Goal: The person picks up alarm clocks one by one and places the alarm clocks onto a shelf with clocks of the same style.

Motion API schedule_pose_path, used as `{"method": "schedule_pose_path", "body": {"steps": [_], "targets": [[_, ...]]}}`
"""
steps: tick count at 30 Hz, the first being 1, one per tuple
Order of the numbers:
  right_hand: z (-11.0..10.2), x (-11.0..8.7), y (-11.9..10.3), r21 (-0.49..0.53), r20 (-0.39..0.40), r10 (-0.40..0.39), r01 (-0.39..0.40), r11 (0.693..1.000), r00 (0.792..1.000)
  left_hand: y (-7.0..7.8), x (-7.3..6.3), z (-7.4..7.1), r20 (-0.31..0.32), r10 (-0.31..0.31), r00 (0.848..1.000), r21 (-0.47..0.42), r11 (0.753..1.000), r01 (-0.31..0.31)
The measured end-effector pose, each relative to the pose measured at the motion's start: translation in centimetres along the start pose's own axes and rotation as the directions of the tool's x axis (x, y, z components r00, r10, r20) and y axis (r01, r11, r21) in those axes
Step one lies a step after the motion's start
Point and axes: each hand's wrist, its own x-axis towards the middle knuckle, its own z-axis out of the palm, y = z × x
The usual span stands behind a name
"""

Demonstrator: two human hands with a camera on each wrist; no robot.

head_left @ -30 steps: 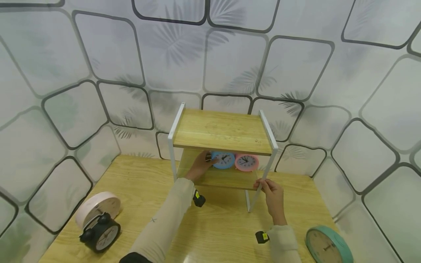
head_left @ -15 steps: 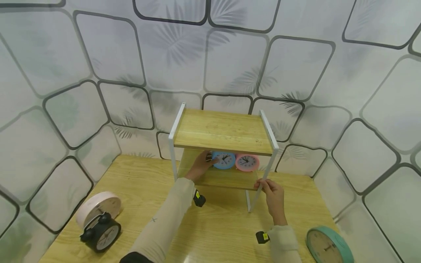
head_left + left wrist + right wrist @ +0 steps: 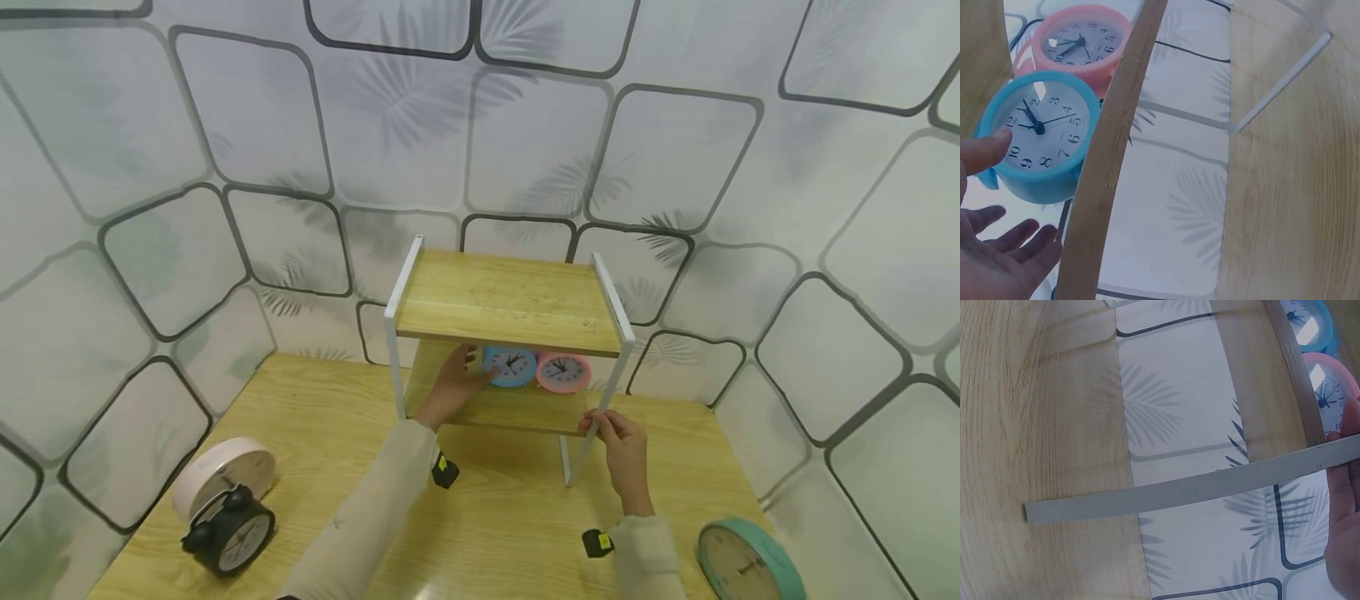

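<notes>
We see the left hand (image 3: 452, 385) released, its fingers loosely extended beside the blue clock (image 3: 517, 367), with the thumb over the edge of the dial; whether it touches we cannot tell. The blue clock stands on the lower board (image 3: 517, 412) of a shelf (image 3: 510, 296), under the upper board, and the pink clock (image 3: 563, 372) is just beside it, to its right. Our right hand (image 3: 624, 450) grasps the shelf's right front post (image 3: 611, 383) where the lower board meets it. The shelf stands on a wood-grain counter (image 3: 495, 542). Near its left edge a black clock (image 3: 232, 533) stands in front of a pale clock (image 3: 228, 467), and well apart, at the right, we find a green clock (image 3: 783, 554)
</notes>
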Motion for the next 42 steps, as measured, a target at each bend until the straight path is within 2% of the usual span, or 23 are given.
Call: {"method": "schedule_pose_path", "body": {"steps": [7,10,14,18,21,24,28,33,37,42], "targets": [[-0.1,0.1,0.2,0.016,-0.003,-0.006,0.006,1.000,1.000,1.2,-2.4,-0.8,-0.042,0.072,0.997,0.035,0.997,-0.070],[0.0,0.1,0.3,0.019,0.000,-0.011,0.011,1.000,1.000,1.3,-3.3,-0.9,-0.053,0.148,0.987,0.106,0.984,-0.142],[0.0,0.1,0.3,0.019,0.000,-0.015,0.015,1.000,1.000,1.2,-4.4,-1.0,-0.058,0.271,0.961,0.223,0.942,-0.252],[0.0,0.1,0.2,0.013,0.000,-0.013,0.013,1.000,1.000,1.2,-5.7,-1.2,-0.059,0.349,0.935,0.308,0.897,-0.315],[0.0,0.1,0.2,0.003,0.003,-0.013,0.013,1.000,1.000,1.1,-6.7,-1.3,-0.069,0.410,0.909,0.380,0.854,-0.356],[0.0,0.1,0.2,0.000,0.004,-0.014,0.014,1.000,1.000,1.0,-7.4,-1.5,-0.083,0.474,0.877,0.429,0.811,-0.397],[0.0,0.1,0.2,0.000,0.004,-0.017,0.017,1.000,1.000,0.7,-8.2,-1.8,-0.100,0.532,0.841,0.488,0.763,-0.424],[0.0,0.1,0.3,-0.005,0.008,-0.022,0.022,1.000,1.000,0.2,-9.9,-2.5,-0.095,0.555,0.826,0.569,0.711,-0.412],[0.0,0.1,0.3,0.004,0.006,-0.023,0.023,1.000,1.000,-0.2,-11.2,-3.1,-0.102,0.569,0.816,0.589,0.695,-0.411],[0.0,0.1,0.1,0.012,0.002,-0.030,0.030,0.999,1.000,-0.9,-12.5,-4.0,-0.139,0.584,0.800,0.566,0.709,-0.420]]}}
